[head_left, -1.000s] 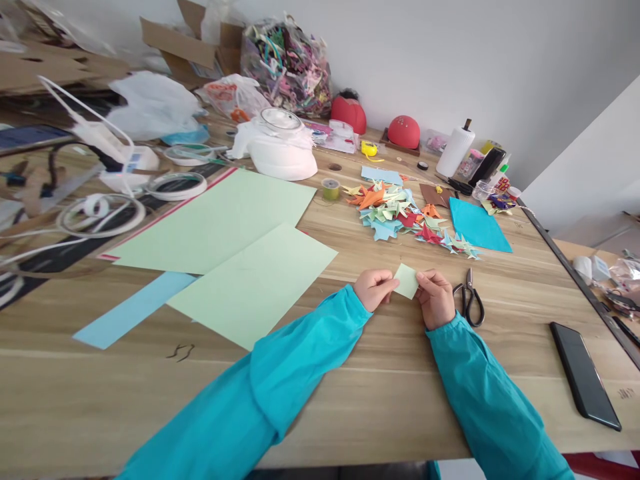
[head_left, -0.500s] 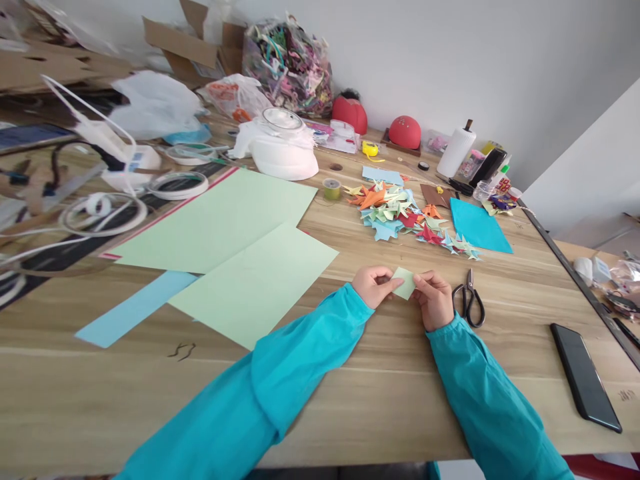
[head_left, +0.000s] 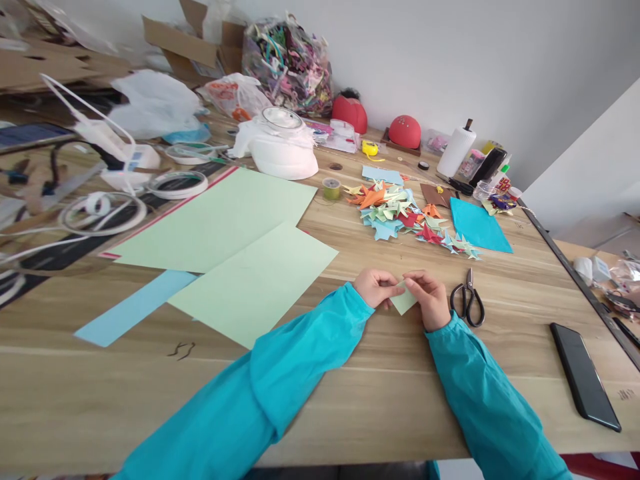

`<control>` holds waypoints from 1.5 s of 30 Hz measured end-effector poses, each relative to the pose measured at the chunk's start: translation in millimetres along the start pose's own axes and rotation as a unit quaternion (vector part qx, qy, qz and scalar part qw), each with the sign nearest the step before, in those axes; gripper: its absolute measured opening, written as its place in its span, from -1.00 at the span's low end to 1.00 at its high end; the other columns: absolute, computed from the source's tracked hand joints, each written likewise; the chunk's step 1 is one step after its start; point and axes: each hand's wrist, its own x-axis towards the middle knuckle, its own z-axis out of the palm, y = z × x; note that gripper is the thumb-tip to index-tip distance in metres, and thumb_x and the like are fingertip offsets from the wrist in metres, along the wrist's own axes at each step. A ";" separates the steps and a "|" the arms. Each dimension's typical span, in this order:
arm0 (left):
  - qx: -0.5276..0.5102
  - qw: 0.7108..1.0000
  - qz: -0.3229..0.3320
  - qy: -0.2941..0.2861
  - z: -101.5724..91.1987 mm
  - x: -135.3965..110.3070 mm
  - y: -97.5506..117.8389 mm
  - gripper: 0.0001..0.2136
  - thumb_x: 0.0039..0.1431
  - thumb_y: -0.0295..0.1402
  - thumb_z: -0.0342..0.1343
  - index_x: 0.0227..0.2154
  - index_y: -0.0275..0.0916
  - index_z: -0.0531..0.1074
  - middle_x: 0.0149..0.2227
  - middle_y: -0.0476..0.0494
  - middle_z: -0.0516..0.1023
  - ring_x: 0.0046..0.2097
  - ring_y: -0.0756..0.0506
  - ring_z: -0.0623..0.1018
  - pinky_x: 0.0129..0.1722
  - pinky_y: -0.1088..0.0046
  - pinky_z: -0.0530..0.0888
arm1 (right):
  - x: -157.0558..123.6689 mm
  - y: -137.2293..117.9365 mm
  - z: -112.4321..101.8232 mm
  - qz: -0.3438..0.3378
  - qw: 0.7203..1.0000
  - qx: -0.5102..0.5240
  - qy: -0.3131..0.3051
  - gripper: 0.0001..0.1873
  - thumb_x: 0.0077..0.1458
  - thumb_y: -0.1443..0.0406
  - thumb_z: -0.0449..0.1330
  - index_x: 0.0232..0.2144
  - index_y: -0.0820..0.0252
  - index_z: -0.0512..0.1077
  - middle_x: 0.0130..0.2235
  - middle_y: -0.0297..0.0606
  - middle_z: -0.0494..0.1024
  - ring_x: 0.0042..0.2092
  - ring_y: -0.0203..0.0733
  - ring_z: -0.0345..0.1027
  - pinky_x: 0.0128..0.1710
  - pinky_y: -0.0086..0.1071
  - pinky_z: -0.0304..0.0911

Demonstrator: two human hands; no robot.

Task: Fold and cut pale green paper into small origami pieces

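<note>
A small pale green paper square is pinched between my two hands above the table. My left hand grips its left side with the thumb on top. My right hand holds the upper right corner between thumb and fingers. Black-handled scissors lie just right of my right hand. Beyond my hands sits a pile of folded paper stars in orange, green, blue and red. Large pale green sheets lie to the left, partly over a light blue paper strip.
A black phone lies at the right front. Farther back are a turquoise sheet, a roll of tape, a white cap-like form and a yellow tape measure. White cables coil at the left.
The paper square has turned and dropped slightly toward me. My right hand has shifted a little left, its fingers now over the square's upper corner. My left hand has barely moved.
</note>
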 end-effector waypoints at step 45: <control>0.049 0.994 0.089 0.042 0.7 -10.9 6.7 -0.83 -0.10 -0.38 0.01 -0.70 -0.30 0.33 -0.69 0.04 0.29 -0.68 0.08 0.31 -0.71 0.57 0.22 | 8.1 -1.9 -1.9 0.088 0.980 0.147 0.104 -0.66 -0.34 0.18 0.38 -0.69 0.23 0.30 -0.68 -0.46 0.31 -0.62 -0.43 0.11 -0.61 -0.50 0.02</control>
